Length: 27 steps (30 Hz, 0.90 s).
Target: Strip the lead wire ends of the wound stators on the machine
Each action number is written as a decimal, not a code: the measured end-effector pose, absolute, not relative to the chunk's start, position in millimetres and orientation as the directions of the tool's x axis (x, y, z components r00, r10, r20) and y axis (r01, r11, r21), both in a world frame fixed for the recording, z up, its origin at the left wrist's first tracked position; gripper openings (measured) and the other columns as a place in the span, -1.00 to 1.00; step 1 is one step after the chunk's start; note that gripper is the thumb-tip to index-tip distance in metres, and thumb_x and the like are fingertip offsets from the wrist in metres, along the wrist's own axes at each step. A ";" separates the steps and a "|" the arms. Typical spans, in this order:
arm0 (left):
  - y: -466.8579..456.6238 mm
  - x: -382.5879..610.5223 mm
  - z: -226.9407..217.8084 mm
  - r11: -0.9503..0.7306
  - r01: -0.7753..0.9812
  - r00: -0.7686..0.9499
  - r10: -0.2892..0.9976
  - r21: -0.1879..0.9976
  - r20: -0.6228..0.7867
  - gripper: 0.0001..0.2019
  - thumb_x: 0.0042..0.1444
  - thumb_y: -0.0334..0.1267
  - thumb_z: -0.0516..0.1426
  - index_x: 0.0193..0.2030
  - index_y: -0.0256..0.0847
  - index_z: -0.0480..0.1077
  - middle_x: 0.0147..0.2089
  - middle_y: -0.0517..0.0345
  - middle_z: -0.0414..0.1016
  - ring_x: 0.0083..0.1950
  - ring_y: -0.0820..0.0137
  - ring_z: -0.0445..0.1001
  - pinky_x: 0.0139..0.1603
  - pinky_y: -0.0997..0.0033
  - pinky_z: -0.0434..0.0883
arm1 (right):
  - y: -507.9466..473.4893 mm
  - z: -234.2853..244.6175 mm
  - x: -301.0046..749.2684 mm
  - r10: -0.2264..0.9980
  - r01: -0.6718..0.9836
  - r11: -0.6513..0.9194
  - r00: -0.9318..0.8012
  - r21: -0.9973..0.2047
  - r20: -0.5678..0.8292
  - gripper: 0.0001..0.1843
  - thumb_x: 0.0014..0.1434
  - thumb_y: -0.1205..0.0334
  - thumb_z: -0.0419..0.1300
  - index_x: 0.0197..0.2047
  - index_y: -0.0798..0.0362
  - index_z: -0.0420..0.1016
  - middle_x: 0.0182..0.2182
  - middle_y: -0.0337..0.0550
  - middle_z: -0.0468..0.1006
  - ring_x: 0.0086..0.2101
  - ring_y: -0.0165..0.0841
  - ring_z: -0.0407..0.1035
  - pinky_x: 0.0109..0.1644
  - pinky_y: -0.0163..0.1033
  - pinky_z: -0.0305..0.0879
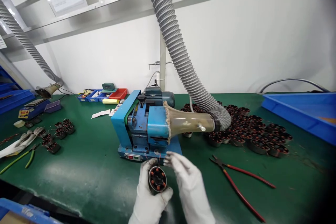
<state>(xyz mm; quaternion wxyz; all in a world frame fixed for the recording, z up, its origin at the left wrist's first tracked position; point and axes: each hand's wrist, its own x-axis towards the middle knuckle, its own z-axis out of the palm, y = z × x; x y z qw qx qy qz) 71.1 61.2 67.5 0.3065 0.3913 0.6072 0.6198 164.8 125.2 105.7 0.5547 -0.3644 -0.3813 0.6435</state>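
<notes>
My gloved left hand (148,194) is wrapped around a small round motor stator (157,179). Its ring face, with copper windings and a dark centre, is turned up toward me. Thin wire leads (159,158) rise from its far side, and another thin strand hangs near my left thumb. Just to the right, my gloved right hand (187,182) has its fingers stretched out toward these leads, slightly apart from them. I see nothing in it. Both hands are just in front of a blue bench machine (158,124) with red and green buttons on its base.
A grey hose (178,42) joins the machine's funnel. Many stators (259,143) lie at right, before a blue tray (301,112). Red-handled cutters (244,185) lie nearer. At left are several stators (54,147), a glove (22,143) and green-handled pliers (22,157).
</notes>
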 end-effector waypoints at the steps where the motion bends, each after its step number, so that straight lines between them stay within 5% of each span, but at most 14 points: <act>1: 67.0 71.2 70.1 -0.050 0.027 -0.498 0.866 0.998 0.056 -0.48 -0.21 -0.34 0.20 0.00 -0.22 0.28 0.01 -0.02 0.42 0.02 0.23 0.43 0.05 0.30 0.39 | 121.8 100.2 160.8 0.986 -0.334 -0.047 -0.168 -0.942 0.010 -0.69 -0.05 0.07 0.35 -0.26 0.08 0.58 -0.28 -0.06 0.60 -0.25 -0.24 0.45 -0.12 -0.23 0.41; 6: 101.1 75.4 71.9 0.007 -0.018 -0.588 0.808 1.000 -0.017 -0.60 -0.12 -0.39 0.15 -0.05 -0.23 0.32 -0.04 -0.05 0.50 -0.02 0.25 0.48 0.00 0.32 0.40 | 125.6 80.9 139.1 0.979 -0.154 0.069 -0.177 -0.986 0.097 -0.65 0.05 0.06 0.24 -0.15 0.09 0.52 -0.13 0.02 0.56 -0.13 -0.15 0.44 0.03 -0.07 0.34; 15: 133.7 71.1 74.1 -0.090 -0.007 -0.525 0.848 0.996 0.073 -0.63 -0.06 -0.40 0.11 -0.04 -0.26 0.27 0.01 -0.09 0.42 -0.01 0.31 0.44 0.06 0.30 0.35 | 158.6 82.1 132.5 0.983 -0.101 0.146 -0.094 -0.984 0.155 -0.74 0.06 0.10 0.18 -0.27 0.10 0.55 -0.23 0.02 0.59 -0.20 -0.15 0.44 -0.02 -0.03 0.32; 27: 96.9 77.4 71.3 -0.010 0.051 -0.506 0.862 0.999 0.034 -0.64 -0.10 -0.42 0.15 -0.09 -0.22 0.31 -0.11 -0.02 0.48 -0.11 0.28 0.48 -0.06 0.31 0.41 | 125.9 79.2 150.2 0.975 -0.127 0.162 -0.132 -0.979 0.179 -0.77 0.08 0.11 0.20 -0.28 0.04 0.59 -0.25 -0.04 0.58 -0.22 -0.19 0.46 -0.09 -0.19 0.40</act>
